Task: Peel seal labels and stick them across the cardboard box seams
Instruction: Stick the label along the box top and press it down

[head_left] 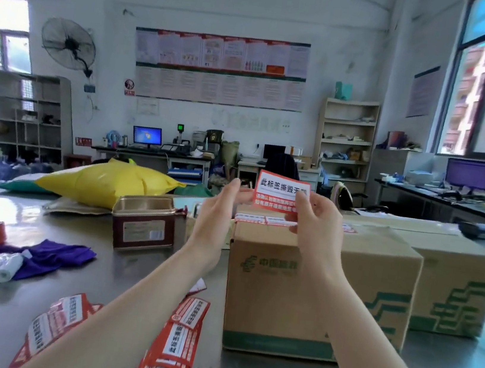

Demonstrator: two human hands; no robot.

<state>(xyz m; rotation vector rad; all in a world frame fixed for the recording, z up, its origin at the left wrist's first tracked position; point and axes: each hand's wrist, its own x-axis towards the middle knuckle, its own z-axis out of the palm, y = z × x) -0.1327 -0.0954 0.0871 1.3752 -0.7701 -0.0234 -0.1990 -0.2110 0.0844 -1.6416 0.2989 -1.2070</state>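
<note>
Near the wearer, spare labels point(182, 334) lie loose on the table point(116, 272), below and left of the grip. The right hand point(313, 222) pinches 1 red label point(280, 190) at its right edge while the left hand point(215, 211) touches its left edge with fingers nearly straight, both above the box point(314, 287) top. If the peeled label sags it could fold onto itself or land crooked beside the seam, which already carries 1 label point(264, 219) just beneath the grip.

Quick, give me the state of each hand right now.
Left hand: fingers extended, touching the left edge of the red seal label, not clearly gripping.
Right hand: closed, pinching the label above the cardboard box.
</note>
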